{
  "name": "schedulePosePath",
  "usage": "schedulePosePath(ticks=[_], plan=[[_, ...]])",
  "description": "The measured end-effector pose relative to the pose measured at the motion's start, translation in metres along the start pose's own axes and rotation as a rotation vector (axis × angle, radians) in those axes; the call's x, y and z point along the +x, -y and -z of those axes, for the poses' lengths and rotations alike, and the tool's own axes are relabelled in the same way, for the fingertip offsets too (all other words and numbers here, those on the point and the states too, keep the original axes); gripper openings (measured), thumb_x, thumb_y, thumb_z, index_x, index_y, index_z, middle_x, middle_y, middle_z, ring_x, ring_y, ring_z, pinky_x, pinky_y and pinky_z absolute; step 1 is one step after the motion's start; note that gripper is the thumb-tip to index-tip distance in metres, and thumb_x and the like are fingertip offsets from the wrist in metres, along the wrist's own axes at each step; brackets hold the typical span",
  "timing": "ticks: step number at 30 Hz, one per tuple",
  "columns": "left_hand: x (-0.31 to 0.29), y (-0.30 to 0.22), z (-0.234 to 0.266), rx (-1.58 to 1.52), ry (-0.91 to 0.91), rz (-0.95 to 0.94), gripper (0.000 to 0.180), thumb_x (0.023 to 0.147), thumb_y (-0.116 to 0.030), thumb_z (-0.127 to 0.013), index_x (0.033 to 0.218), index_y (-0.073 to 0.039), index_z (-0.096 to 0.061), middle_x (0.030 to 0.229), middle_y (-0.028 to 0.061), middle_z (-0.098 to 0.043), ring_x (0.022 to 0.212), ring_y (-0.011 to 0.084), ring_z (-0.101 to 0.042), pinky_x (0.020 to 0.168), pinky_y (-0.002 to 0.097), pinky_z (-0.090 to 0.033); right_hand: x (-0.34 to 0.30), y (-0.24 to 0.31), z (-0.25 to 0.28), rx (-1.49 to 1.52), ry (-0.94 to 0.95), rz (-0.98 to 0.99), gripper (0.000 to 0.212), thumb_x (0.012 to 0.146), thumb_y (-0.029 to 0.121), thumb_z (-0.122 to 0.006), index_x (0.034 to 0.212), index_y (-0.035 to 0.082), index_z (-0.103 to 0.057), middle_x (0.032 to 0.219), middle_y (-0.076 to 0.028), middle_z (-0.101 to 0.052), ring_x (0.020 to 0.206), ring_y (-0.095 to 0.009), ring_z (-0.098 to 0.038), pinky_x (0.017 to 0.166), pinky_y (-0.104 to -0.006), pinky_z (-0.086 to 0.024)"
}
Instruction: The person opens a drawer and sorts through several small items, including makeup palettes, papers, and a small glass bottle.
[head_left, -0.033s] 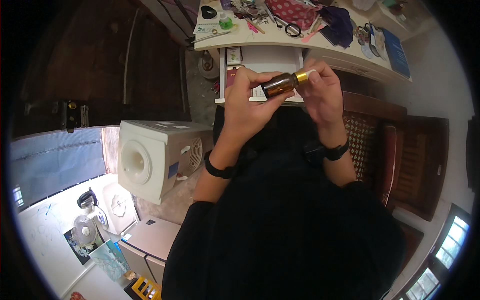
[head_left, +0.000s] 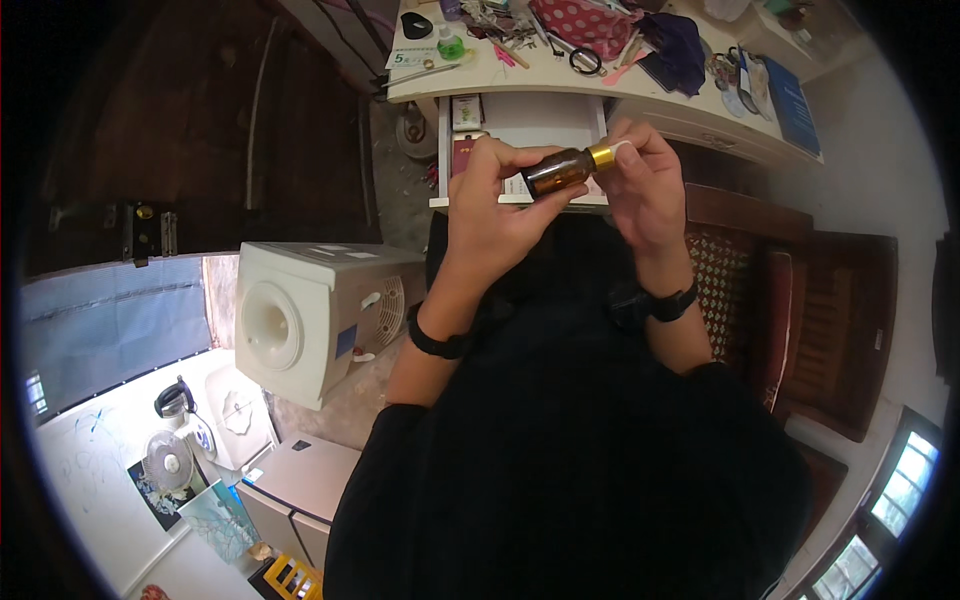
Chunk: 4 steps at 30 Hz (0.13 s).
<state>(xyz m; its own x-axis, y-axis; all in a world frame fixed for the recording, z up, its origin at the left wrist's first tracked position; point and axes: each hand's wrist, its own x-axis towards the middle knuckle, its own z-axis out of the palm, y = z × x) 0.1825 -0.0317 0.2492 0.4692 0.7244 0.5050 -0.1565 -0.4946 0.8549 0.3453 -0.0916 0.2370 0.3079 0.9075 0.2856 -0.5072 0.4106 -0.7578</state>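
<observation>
Amber bottle unmoved; both hands unchanged.

Black sleeves, black wristbands on both wrists

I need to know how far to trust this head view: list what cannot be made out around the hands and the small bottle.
- Amber bottle: its base and label side are covered by the left hand.
- Gold cap: the right hand fingers wrap it, so whether it is loosened cannot be told.
- Open drawer: contents mostly hidden behind both hands.
- Desk clutter: too small to identify.
</observation>
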Motion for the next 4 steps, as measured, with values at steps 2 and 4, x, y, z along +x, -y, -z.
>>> schedulePosePath(ticks=[2,4], plan=[[-0.0028,0.0025,0.0009,-0.011,-0.001,-0.006,0.043,0.073,0.003,-0.078,0.101,-0.001,-0.046,0.104,0.0174,-0.063,0.096,0.0202,-0.065,0.082,0.0307,-0.055,0.0012,0.0040,0.0018,-0.010,0.058,-0.010,0.012,0.093,0.013,-0.059,0.092,0.001,-0.056,0.083,-0.004,-0.053,0.065,-0.009,-0.046,0.058,-0.0236,-0.037],[-0.0035,0.0037,-0.0017,-0.045,-0.077,-0.002,0.042,0.071,-0.007,-0.083,0.094,-0.003,-0.047,0.100,0.0161,-0.069,0.091,0.0218,-0.069,0.079,0.0284,-0.053,0.0011,0.0064,0.0020,-0.041,0.076,-0.048,0.015,0.091,0.014,-0.062,0.094,0.000,-0.056,0.088,-0.006,-0.054,0.068,-0.012,-0.049,0.060,-0.0235,-0.039]])
